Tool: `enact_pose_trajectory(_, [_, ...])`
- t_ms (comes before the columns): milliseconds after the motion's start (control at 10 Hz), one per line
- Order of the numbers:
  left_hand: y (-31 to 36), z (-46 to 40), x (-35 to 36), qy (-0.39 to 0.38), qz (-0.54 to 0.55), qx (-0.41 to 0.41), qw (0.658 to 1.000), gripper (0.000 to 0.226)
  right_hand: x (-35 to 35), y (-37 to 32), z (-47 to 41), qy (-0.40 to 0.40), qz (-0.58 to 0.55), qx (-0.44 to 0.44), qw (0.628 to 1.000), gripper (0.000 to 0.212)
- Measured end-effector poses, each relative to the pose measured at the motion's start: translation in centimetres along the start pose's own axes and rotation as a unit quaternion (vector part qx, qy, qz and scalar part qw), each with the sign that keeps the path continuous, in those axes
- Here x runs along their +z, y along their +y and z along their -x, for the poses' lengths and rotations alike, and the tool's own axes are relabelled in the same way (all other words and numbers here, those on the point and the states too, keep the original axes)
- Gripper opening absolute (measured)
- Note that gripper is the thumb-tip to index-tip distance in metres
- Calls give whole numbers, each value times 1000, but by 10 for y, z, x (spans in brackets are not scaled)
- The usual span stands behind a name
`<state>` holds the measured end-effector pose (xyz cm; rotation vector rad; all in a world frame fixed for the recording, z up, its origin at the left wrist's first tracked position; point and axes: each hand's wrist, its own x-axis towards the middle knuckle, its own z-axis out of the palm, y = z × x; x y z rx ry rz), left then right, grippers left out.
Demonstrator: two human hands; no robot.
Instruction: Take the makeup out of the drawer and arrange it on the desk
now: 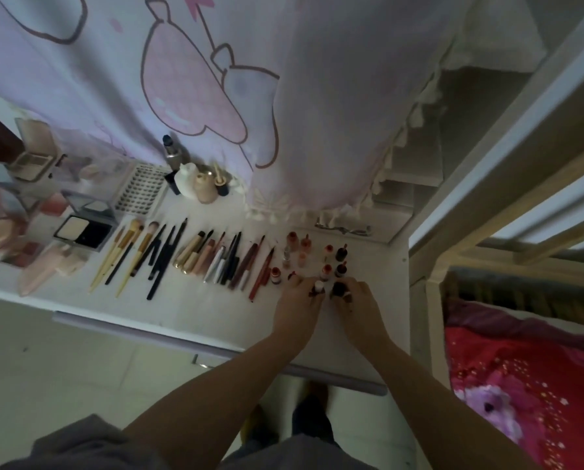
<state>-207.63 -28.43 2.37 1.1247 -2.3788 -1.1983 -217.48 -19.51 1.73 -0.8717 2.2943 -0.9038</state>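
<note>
White desk (189,310) under a pink cartoon-print curtain (189,96) is already laid out with makeup: compacts at the left, a row of brushes (127,256), pencils and tubes in the middle, and a cluster of small upright nail-polish bottles (331,257) toward the right edge. A white-capped bottle (317,287) is pinched by the left hand (299,300), and a dark bottle (338,289) is gripped by the right hand (356,298) — both are held just in front of the cluster, at or near the surface. The drawer itself cannot be made out. Risk is judged to lie in the crowding: the standing bottles are packed close together, so one could be knocked over by a knuckle as the two are set down — and neighbours toppled with it, or rolled off the near edge.
</note>
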Motion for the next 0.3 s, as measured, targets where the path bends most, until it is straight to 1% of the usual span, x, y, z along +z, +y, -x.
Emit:
enact_pose_trajectory(100, [-5, 1, 10, -6, -21, -18, 1000, 23, 5, 7, -4, -9, 5, -8, 1000, 22])
enact_pose_trajectory(200, [-4, 2, 14, -12, -5, -32, 999, 25, 7, 8, -3, -18, 11, -13, 1000, 23])
enact_pose_trajectory(300, [-7, 5, 15, 2, 25, -52, 998, 33, 7, 12, -6, -13, -27, 14, 999, 35])
